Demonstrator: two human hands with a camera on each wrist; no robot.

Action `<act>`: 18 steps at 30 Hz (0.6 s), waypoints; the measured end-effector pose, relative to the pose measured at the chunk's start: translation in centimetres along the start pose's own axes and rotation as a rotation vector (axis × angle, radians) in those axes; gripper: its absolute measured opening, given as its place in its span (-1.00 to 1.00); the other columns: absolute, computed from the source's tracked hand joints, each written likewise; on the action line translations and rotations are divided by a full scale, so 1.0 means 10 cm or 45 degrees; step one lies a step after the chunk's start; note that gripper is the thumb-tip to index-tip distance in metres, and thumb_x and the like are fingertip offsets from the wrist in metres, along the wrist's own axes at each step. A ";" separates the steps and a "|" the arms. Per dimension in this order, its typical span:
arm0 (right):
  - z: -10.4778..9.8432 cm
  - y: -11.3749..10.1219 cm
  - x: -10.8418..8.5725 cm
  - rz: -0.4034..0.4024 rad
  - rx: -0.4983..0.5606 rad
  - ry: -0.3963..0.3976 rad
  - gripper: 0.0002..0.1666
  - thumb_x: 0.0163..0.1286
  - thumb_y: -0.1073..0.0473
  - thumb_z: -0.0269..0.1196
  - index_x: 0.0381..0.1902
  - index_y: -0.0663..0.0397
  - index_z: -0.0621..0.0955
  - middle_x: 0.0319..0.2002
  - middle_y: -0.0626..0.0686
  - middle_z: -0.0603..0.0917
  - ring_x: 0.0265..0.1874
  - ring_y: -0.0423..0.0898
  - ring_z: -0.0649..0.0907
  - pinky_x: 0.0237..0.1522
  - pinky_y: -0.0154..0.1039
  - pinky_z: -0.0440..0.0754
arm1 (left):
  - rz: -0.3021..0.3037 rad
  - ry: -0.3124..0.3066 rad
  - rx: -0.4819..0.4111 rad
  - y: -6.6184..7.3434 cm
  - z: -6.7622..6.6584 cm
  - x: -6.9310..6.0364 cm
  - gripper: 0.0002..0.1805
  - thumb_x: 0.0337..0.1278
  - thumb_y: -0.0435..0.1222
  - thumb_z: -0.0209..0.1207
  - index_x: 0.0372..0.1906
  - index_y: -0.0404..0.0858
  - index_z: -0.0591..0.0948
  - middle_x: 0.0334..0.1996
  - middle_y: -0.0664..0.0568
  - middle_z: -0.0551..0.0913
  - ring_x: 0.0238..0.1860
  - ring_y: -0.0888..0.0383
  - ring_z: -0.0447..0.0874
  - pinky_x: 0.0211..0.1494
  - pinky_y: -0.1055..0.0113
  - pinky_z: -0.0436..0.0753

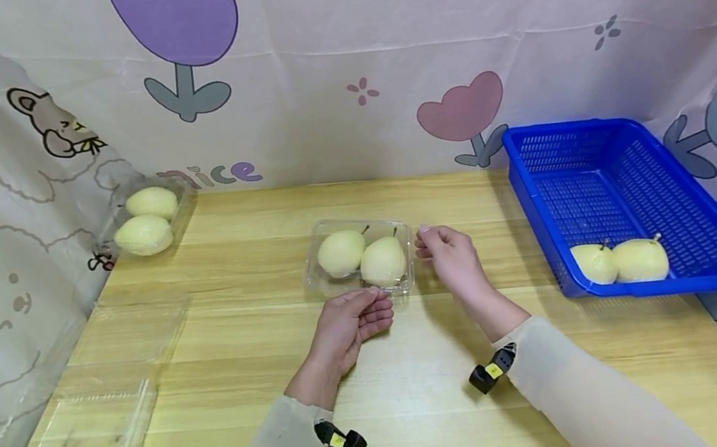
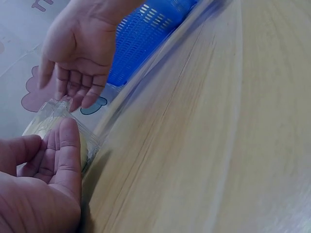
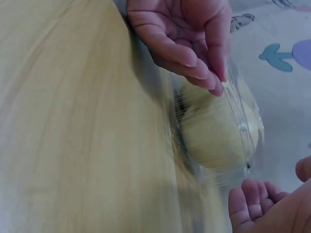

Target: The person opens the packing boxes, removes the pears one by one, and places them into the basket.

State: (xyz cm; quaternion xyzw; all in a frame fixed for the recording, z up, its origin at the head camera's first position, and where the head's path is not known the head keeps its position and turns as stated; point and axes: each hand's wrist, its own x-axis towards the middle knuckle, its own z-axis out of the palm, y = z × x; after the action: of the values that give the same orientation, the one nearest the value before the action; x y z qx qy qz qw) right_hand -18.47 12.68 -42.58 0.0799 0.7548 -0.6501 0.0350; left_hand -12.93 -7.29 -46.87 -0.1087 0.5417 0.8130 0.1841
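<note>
Curtain (image 1: 315, 118) reads "nice" near a filled box (image 1: 184, 207) at far left; yellow tags (image 1: 338, 440) at the wrists too small to read. Clear pear box (image 1: 315, 280) sits mid-bench (image 1: 414, 408), left hand (image 1: 345, 327) at its front edge, pinch or mere touch can't be told, right hand (image 1: 450, 260) just beside its right side, loosely bent, holding nothing. Blue basket (image 1: 594, 196) with two pears (image 1: 641, 261) at right, opened container (image 1: 87, 434) at left.

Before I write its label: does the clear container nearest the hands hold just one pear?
No, two pears show through the clear container in the head view.
</note>
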 end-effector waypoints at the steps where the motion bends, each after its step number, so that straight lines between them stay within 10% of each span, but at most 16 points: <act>1: 0.01 0.01 0.02 0.034 0.023 0.000 -0.45 0.70 -0.04 0.07 0.16 0.39 0.64 0.08 0.31 0.70 0.11 0.22 0.71 0.24 0.09 0.72 | -0.004 0.002 -0.001 0.00 0.00 0.00 -0.66 0.59 -0.32 0.12 0.11 -0.57 0.64 -0.28 -0.04 0.80 -0.30 0.16 0.83 -0.12 0.34 0.84; 18: 0.00 0.05 0.16 0.358 0.259 -0.089 -0.60 0.70 -0.02 0.08 -0.08 0.19 0.67 -0.37 -0.07 0.68 -0.44 -0.22 0.62 -0.41 -0.38 0.61 | -0.022 -0.026 0.013 0.03 -0.01 0.00 -0.67 0.59 -0.33 0.10 0.08 -0.57 0.64 -0.33 -0.03 0.80 -0.31 0.17 0.82 -0.13 0.34 0.84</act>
State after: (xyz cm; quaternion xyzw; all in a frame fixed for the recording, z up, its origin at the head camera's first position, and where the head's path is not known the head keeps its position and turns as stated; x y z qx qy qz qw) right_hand -19.98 12.85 -43.35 0.1651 0.6650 -0.7141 0.1434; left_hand -13.10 -7.49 -46.68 -0.1039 0.5431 0.8096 0.1972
